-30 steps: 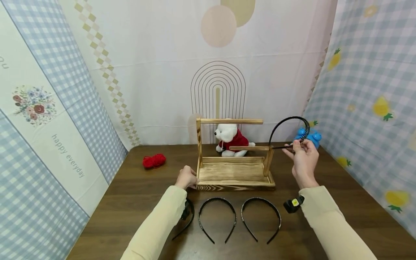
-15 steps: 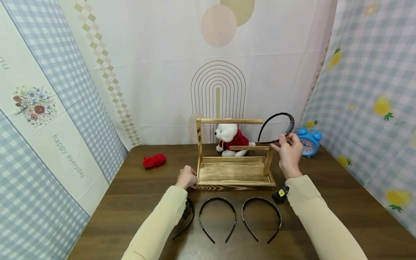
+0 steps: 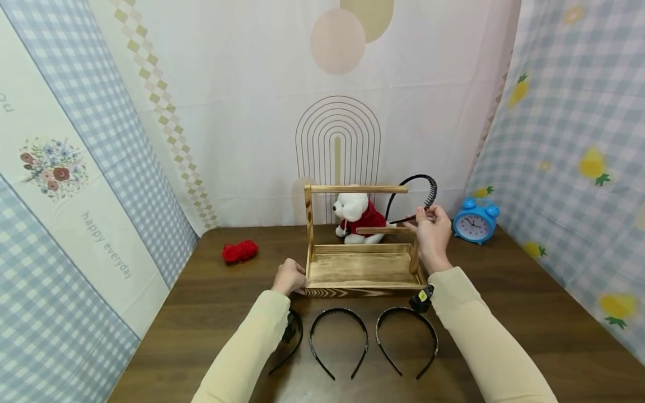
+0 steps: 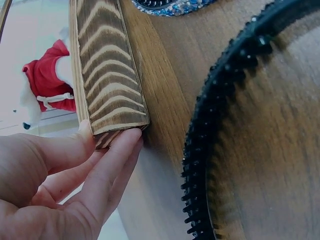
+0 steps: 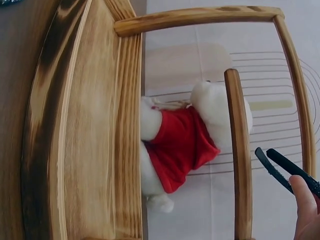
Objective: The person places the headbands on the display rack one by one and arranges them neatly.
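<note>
A wooden rack with a tray base (image 3: 363, 292), an upper bar (image 3: 358, 189) and a shorter lower bar (image 3: 380, 230) stands mid-table. My left hand (image 3: 289, 276) pinches the tray's front left corner, thumb on top and fingers beneath in the left wrist view. With my right hand (image 3: 433, 235) I hold a black toothed headband (image 3: 431, 193) by one side, just above the lower bar's right end. Its two tips point left, near that bar's free end in the right wrist view. Three more headbands lie in front of the rack: left (image 3: 299, 330), middle (image 3: 339, 310) and right (image 3: 407, 308).
Behind the rack sits a white stuffed dog (image 3: 351, 207) in a red top. A blue alarm clock (image 3: 474, 226) stands to the back right, and a red yarn bundle (image 3: 239, 252) lies at the back left. Cloth hangings surround the table on three sides.
My right hand has moved left with the headband, from right of the rack to over the lower bar, uncovering the clock. The left hand stays at the tray corner.
</note>
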Demonstrator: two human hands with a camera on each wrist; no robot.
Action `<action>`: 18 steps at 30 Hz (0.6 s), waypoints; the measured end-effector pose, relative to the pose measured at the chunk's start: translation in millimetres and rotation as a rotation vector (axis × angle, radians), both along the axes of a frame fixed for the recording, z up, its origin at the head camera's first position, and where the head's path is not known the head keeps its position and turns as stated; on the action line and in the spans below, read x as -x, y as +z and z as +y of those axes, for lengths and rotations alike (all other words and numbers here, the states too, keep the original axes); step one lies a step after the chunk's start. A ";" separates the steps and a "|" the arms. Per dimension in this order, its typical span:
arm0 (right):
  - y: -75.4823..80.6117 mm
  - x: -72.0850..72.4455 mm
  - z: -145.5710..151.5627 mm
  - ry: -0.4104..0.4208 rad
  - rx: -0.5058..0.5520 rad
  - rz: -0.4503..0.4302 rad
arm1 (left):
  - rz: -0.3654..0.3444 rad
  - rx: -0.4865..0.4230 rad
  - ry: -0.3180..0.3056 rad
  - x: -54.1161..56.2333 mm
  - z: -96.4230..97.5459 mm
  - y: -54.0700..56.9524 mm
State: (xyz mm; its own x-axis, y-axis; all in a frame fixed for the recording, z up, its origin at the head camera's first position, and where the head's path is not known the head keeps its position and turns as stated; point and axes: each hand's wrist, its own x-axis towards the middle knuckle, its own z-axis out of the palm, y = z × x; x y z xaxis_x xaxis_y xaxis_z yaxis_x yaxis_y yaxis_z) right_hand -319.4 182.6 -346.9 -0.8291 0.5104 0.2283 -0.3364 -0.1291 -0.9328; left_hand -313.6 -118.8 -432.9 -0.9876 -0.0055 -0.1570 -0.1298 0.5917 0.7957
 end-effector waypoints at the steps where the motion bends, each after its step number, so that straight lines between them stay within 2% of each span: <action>1: -0.2 0.4 -1.7 0.001 -0.003 -0.002 | 0.000 -0.005 0.000 -0.8 0.0 0.0; 8: -2.7 0.5 -12.7 0.021 -0.085 -0.010 | 0.017 0.006 0.000 -1.0 0.5 -3.8; 14: -4.2 2.5 -23.5 0.035 -0.210 0.050 | 0.019 0.027 0.010 0.5 1.5 -2.8; 18: -3.5 3.8 -31.6 0.040 -0.257 0.070 | 0.013 0.029 0.017 0.8 1.8 -1.9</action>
